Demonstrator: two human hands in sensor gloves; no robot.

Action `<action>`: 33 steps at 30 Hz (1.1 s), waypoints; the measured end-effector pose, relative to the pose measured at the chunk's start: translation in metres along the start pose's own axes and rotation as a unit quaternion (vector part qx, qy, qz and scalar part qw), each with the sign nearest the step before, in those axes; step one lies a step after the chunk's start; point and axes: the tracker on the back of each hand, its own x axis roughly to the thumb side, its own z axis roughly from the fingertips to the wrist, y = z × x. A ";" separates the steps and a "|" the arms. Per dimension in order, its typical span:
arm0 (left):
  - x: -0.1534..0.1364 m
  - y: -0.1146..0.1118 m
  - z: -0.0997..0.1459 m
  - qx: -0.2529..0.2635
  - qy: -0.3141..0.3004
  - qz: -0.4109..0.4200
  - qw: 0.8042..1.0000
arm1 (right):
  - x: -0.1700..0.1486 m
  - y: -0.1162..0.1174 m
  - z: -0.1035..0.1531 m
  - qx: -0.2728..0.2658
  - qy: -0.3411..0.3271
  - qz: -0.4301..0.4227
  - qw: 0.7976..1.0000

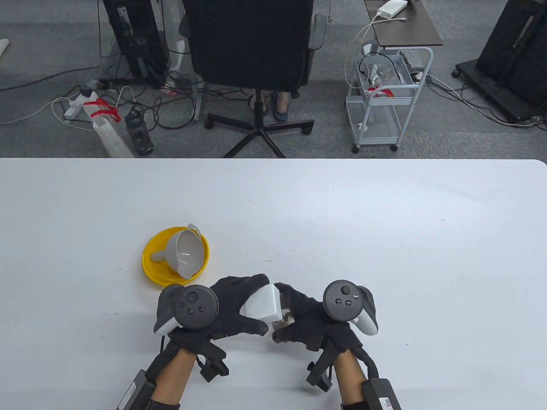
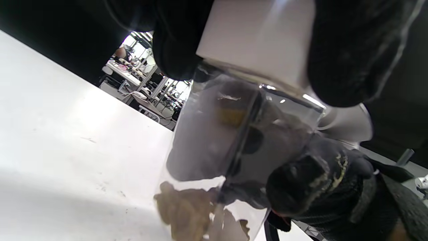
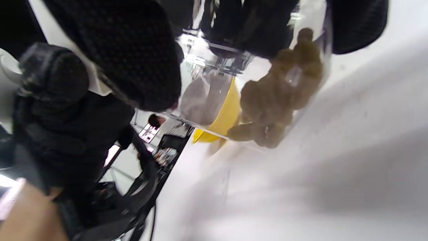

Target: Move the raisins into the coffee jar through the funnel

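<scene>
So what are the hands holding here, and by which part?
Both hold one clear jar of raisins: the left hand grips its white lid, the right hand wraps the clear body.

Left hand (image 1: 233, 307) and right hand (image 1: 305, 318): gloved in black knit fabric, weave plainly textured in the wrist views. Strapped on the back of each, a dark grey round-faced tracker (image 1: 194, 305) with small buttons and a light grey underside, the second tracker (image 1: 348, 303) alike. Below the wrists, black straps and a black angular bracket (image 1: 211, 365) on each forearm. Further back, a dark boxy module (image 1: 382, 395) with a white label near the table's near edge. Worn yellowish flecks on one glove's fingertip (image 2: 321, 180).
</scene>
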 end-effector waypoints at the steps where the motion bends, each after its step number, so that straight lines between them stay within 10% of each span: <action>1: 0.001 0.000 0.000 0.001 -0.005 0.005 1.000 | 0.000 -0.001 0.000 0.002 -0.003 -0.007 1.000; 13: -0.003 0.007 -0.003 -0.049 -0.012 0.029 0.998 | -0.002 0.000 -0.003 0.041 -0.005 -0.037 0.998; 23: -0.019 0.012 0.017 -0.039 0.040 0.001 0.998 | -0.005 -0.006 0.003 -0.037 0.018 -0.007 0.999; 33: -0.060 0.021 0.062 -0.051 0.201 -0.256 0.944 | -0.010 -0.011 0.004 -0.110 0.069 0.036 0.991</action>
